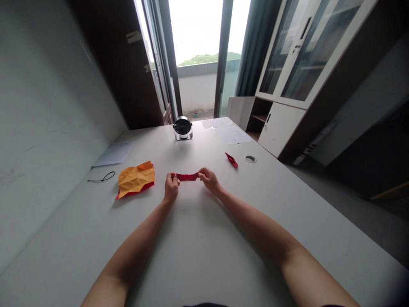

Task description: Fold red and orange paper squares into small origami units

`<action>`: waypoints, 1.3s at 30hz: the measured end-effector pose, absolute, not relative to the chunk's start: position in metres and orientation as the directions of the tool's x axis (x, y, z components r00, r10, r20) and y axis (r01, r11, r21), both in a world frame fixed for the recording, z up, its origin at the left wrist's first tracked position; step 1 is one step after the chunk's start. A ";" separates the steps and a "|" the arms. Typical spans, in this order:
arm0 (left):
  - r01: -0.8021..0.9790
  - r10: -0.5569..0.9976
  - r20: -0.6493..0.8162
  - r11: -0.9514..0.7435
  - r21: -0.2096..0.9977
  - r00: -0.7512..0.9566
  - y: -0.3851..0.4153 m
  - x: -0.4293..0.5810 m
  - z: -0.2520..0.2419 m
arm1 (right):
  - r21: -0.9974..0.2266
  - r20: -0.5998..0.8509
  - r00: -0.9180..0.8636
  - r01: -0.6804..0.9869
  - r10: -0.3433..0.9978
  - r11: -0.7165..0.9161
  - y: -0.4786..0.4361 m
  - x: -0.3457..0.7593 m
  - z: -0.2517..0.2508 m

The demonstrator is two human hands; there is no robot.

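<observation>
Near the middle of the white table (198, 247), a folded red strip (187, 177) is stretched sideways between the hands. Its left end is pinched by the thumb and fingers of the left hand (171, 186), and its right end is gripped by the fingertips of the right hand (208, 179); its middle is uncovered. Whether the table is touched by it cannot be told. Farther left, creased orange paper (136, 178) is seen with red beneath; at right, a pointed red paper piece (231, 160) is set apart.

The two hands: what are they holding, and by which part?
A red paper strip: left hand on its left end, right hand on its right.
</observation>
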State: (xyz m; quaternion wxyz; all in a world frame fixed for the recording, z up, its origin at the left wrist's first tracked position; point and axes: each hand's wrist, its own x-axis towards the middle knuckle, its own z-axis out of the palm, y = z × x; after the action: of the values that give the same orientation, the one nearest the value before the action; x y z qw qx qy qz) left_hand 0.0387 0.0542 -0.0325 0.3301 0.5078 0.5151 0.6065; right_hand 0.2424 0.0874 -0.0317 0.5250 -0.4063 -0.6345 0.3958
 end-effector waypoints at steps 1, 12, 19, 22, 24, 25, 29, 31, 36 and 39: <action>0.089 0.924 0.261 -0.246 0.965 -0.280 0.056 0.038 -0.034 | -0.931 0.340 -0.109 0.105 0.934 0.351 0.088 0.243 -0.032; 0.295 0.913 0.330 -0.255 0.921 -0.241 0.044 0.042 -0.024 | -0.838 0.438 -0.270 0.222 0.858 0.498 0.073 0.243 -0.023; 0.289 0.920 0.320 -0.251 0.924 -0.226 0.037 0.047 -0.014 | -0.592 0.541 -0.391 0.451 0.744 0.668 0.062 0.243 -0.015; 0.233 0.932 0.301 -0.253 0.939 -0.202 0.039 0.048 -0.015 | -0.536 0.530 -0.391 0.533 0.752 0.655 0.062 0.244 -0.014; 0.203 0.942 0.287 -0.250 0.947 -0.177 0.040 0.050 -0.017 | -0.513 0.517 -0.372 0.586 0.771 0.627 0.062 0.244 -0.015; 0.190 0.946 0.280 -0.249 0.950 -0.164 0.040 0.051 -0.018 | -0.511 0.509 -0.357 0.607 0.783 0.609 0.063 0.243 -0.015; 0.140 0.959 0.260 -0.244 0.960 -0.115 0.039 0.053 -0.021 | -0.582 0.465 -0.287 0.614 0.838 0.533 0.065 0.243 -0.018; 0.118 0.962 0.256 -0.244 0.963 -0.093 0.039 0.053 -0.022 | -0.623 0.445 -0.285 0.583 0.849 0.522 0.066 0.244 -0.018; 0.021 0.957 0.287 -0.287 0.958 -0.032 0.039 0.052 -0.019 | -0.691 0.377 -0.364 0.502 0.852 0.520 0.065 0.243 -0.017; 0.014 0.950 0.310 -0.311 0.950 0.043 0.040 0.052 -0.020 | -0.755 0.361 -0.381 0.416 0.851 0.506 0.064 0.241 -0.016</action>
State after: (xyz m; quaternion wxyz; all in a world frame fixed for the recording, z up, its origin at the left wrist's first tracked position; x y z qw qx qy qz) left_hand 0.0525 0.0400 -0.0200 0.4200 0.5873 0.4102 0.5572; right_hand 0.2407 0.0644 -0.0165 0.3802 -0.4062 -0.7801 0.2860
